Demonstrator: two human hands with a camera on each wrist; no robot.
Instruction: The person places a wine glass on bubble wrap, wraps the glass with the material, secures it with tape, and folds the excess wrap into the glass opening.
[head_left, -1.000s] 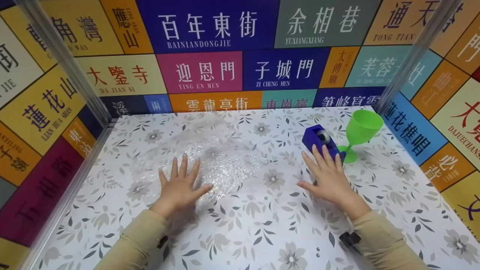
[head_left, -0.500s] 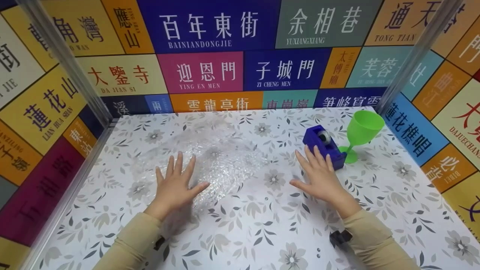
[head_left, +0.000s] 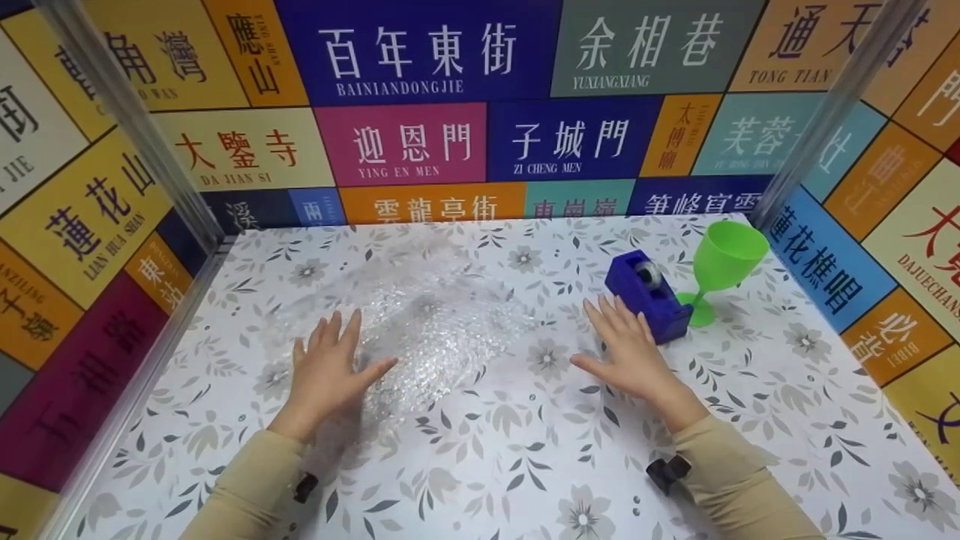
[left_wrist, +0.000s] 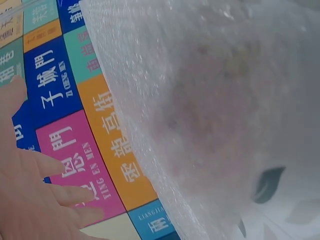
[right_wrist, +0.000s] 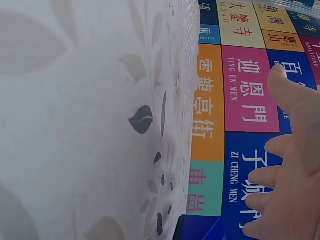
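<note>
Left to right, as I log it. Left hand (head_left: 326, 375): fingers spread, holding nothing, over the bubble wrap (head_left: 439, 330); contact, I cannot tell. Bubble wrap: spread on the tabletop (head_left: 555, 442), left of centre. Right hand (head_left: 630, 352): fingers spread, nothing held, near the blue tape dispenser (head_left: 637, 292). Green goblet (head_left: 727, 259): upright, just beyond the dispenser. Done, I judge: wrap laid out. Left: all handling. Tabletop: white, floral print. Walls (head_left: 405, 142): coloured panels, Chinese lettering.
</note>
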